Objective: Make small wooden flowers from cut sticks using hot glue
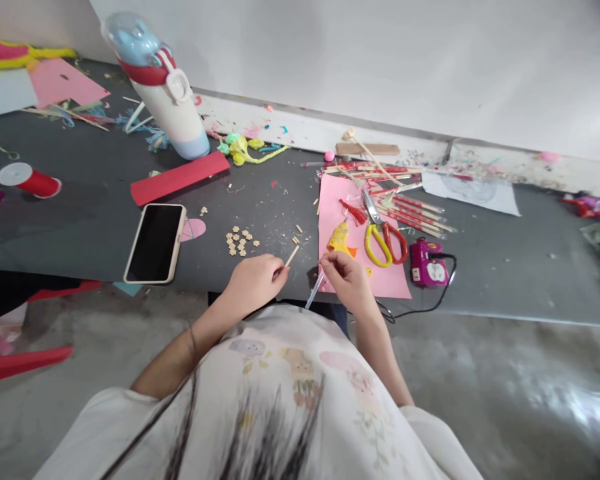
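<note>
My left hand [257,280] is closed at the table's front edge, pinching a short, thin wooden stick [293,255] that points up and away. To its right, my right hand [349,277] is closed, with thumb and fingertips around a clear glue stick [315,291] that slants down toward my lap. Just beyond those fingers lies a yellow glue gun [338,239] with an orange part, its rear partly hidden by the hand. Small flower-shaped wooden pieces [240,241] lie beyond my left hand. Short cut stick bits [296,240] lie between both hands.
Scissors [380,233] and a red tassel rest on pink paper [393,285], near several wrapped sticks [420,217]. A purple box [429,263] with a black cable sits right. Leftward are a phone [155,243], red roll [180,177], bottle [167,107] and thread spool [30,180].
</note>
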`<state>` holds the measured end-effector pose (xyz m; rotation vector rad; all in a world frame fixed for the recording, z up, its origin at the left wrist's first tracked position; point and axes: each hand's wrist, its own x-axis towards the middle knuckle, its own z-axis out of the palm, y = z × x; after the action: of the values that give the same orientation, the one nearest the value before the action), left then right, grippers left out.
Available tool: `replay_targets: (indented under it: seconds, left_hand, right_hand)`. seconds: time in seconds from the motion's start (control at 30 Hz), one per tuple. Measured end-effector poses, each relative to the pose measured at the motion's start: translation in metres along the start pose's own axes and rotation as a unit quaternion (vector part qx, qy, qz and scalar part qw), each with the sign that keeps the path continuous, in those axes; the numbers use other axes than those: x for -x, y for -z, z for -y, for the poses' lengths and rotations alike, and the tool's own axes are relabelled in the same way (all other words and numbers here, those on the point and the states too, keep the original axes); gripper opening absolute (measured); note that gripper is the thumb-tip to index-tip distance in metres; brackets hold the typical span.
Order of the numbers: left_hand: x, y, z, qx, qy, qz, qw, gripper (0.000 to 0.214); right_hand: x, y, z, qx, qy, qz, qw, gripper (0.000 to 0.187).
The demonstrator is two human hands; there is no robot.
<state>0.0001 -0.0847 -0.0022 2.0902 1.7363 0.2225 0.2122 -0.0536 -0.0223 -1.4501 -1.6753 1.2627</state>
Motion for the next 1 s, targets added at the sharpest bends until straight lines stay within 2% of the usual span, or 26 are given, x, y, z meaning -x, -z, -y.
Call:
replay_targets:
  seconds: [0.17,0.33,0.6,0.77,1.0]
  left_hand:
    - [-0.015,-0.008,-0.006,-0.061,0.015,-0.02,0.998,0.039]
    - [-0.029,-0.012,-0.014,-0.079,0.007,-0.024,0.997,0.04]
    - [-0.027,-0.011,-0.016,-0.056,-0.005,-0.01,0.998,0.039]
    - [-0.016,-0.002,-0.001,-0.048,0.033,-0.028,0.998,0.041]
    - [0.017,0.022,0.043,-0.029,0.145,-0.102,0.984,0.012]
  right_hand:
    - [0.001,-0.001,0.001,-0.004,-0.002,-0.001,1.0,0.024]
    - [0.0,-0.001,0.004,-0.001,-0.005,0.003,1.0,0.02]
    - [-0.001,-0.003,0.003,0.008,0.001,0.013,1.0,0.021]
    - [-0.004,-0.007,0.008,0.029,0.0,0.025,0.999,0.021]
    - [-0.014,-0.02,0.035,0.126,0.039,0.063,0.989,0.021]
